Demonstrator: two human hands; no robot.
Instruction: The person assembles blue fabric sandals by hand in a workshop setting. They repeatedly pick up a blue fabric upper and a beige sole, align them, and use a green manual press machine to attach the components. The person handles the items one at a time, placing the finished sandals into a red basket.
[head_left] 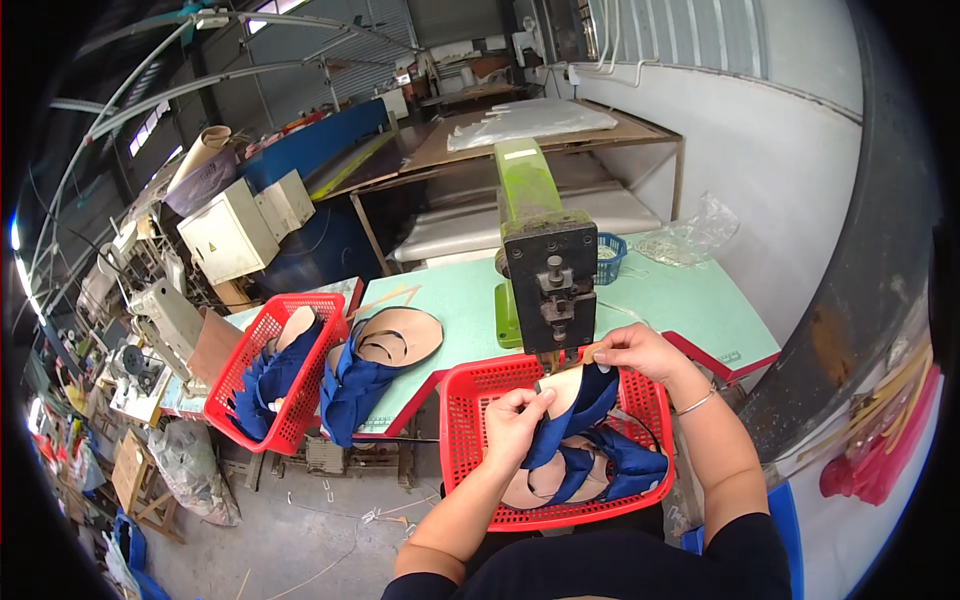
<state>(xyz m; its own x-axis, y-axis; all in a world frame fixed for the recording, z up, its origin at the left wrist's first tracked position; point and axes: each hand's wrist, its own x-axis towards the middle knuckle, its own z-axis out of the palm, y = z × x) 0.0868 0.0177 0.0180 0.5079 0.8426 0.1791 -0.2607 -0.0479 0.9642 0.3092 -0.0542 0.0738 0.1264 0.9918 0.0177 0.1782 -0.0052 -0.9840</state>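
Both hands hold one blue-and-beige shoe upper (565, 405) beneath the black head of a green press-like machine (548, 270). My left hand (515, 425) pinches its beige edge between thumb and fingers. On the other side, my right hand (643, 353) is closed on its upper end, close to the machine's lower tip; the fingertips partly cover what they grip. Below, several similar blue-and-beige pieces (635, 462) lie in a red plastic basket (455, 430) in front of my body.
Left of the machine, more such pieces (400, 335) lie stacked on the green tabletop (465, 345). A second red basket (290, 425) holds blue pieces beside them. A small blue basket (610, 262) stands behind the machine. At right rises a dark pillar (800, 330).
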